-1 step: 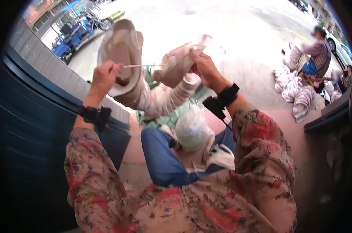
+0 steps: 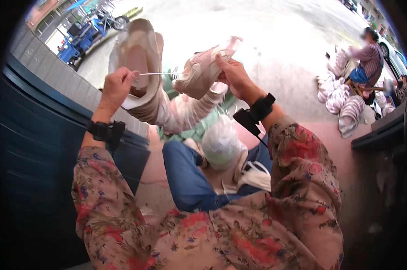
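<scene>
My left hand is closed in a pinch on one end of a thin white cord. The cord runs taut to a pale pink and beige shoe upper, which my right hand grips by its right side. Below and behind both hands curves a long stack of nested shoe uppers, its open top end behind my left hand. Green sacking shows under the stack. A white plastic bag sits between my knees, beside a whitish cloth item on my right leg.
Along the left stands a dark blue panel. At the far right a person sits by several bundles of shoe uppers, near a parked car. A blue three-wheeled vehicle stands at the far left.
Both my hands, with the cord and the shoe upper, have risen slightly. My left hand and the stack have shifted a little to the left.
</scene>
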Motion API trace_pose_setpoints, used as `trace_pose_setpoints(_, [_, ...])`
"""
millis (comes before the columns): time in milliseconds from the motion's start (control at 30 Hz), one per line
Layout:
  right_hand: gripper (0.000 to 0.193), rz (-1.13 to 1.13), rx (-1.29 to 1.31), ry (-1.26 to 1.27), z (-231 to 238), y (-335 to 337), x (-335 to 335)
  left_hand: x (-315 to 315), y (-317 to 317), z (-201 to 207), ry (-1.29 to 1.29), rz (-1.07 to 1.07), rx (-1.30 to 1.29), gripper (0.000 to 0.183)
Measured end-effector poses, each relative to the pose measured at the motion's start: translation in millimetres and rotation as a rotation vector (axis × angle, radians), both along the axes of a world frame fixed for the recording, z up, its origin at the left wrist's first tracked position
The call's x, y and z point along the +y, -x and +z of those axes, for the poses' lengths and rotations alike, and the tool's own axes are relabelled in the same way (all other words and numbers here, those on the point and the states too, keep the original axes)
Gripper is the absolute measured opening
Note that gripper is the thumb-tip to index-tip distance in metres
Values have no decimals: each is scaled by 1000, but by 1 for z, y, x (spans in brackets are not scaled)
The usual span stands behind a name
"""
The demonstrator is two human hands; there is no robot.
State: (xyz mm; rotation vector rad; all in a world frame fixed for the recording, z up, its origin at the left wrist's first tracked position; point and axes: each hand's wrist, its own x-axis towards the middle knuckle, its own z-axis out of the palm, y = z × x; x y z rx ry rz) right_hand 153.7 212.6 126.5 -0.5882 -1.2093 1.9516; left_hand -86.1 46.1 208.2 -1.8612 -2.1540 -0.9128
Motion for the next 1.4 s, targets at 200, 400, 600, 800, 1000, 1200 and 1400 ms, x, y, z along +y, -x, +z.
trace_pose_setpoints(200, [25, 70, 73, 228, -121, -23, -19, -43, -10, -110, 219, -396, 468, 15])
trace_pose_setpoints(400, [32, -31, 89, 723, -229, -59, -117, -106, -107, -248, 434, 20, -392, 22])
trace_pose_setpoints(600, [36, 127, 10, 658, -235, -69, -107, -102, -121, -244, 589, -52, -475, 19])
trace_pose_setpoints(800, [36, 109, 29, 710, -234, -73, -112, -78, -122, -264, 545, 55, -450, 24])
trace_pose_setpoints(1000, [37, 134, -11, 548, -202, -78, -118, -46, -128, -295, 614, 39, -378, 32])
trace_pose_setpoints(1200, [33, -110, -866, -323, -215, -96, -105, -54, -172, -276, 550, 203, -339, 19])
trace_pose_setpoints(1400, [40, 39, -980, -953, -166, -82, -151, -56, -172, -289, 549, 272, -290, 20])
